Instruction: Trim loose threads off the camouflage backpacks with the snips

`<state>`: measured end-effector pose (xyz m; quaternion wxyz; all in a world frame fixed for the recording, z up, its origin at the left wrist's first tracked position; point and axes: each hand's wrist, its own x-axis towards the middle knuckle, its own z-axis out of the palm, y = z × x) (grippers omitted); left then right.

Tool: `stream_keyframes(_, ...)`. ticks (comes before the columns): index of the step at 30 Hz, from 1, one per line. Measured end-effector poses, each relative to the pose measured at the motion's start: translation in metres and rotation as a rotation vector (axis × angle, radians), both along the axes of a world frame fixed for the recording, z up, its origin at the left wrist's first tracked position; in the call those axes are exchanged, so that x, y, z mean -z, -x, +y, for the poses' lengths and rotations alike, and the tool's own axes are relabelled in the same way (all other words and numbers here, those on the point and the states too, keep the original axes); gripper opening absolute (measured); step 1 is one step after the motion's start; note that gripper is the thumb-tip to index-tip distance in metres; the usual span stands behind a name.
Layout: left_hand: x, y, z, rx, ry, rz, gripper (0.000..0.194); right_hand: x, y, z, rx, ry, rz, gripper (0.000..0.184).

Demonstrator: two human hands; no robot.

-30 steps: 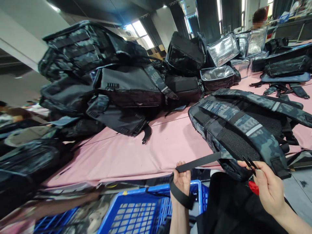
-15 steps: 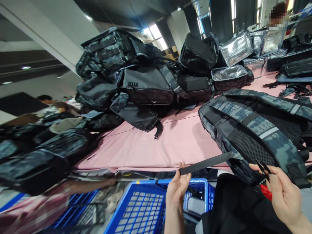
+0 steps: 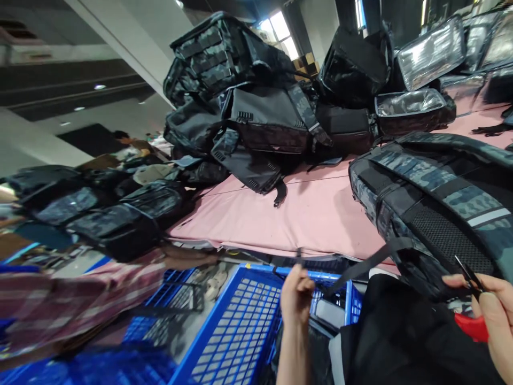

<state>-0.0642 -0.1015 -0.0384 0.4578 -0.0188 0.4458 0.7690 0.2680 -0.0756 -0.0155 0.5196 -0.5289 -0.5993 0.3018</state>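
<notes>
The backpack [image 3: 444, 214] mixes blue-grey and dark camouflage with black mesh and a pale reflective stripe; its webbing strap [image 3: 368, 262] is plain black, the slim tool [image 3: 468, 275] dark, the worktop [image 3: 316, 211] soft pink, the basket [image 3: 260, 271] bright blue, the box-shaped bag lining [image 3: 433, 53] shiny silver, the cap [image 3: 150, 174] beige, and a neighbouring sleeve [image 3: 100, 297] dusky red-and-white plaid
</notes>
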Motion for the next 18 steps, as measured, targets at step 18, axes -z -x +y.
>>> stream_keyframes(18,-0.028,-0.161,-0.001,0.709,0.171,0.358,0.043,0.007,0.001,-0.023,-0.237,-0.185,-0.325,0.021)
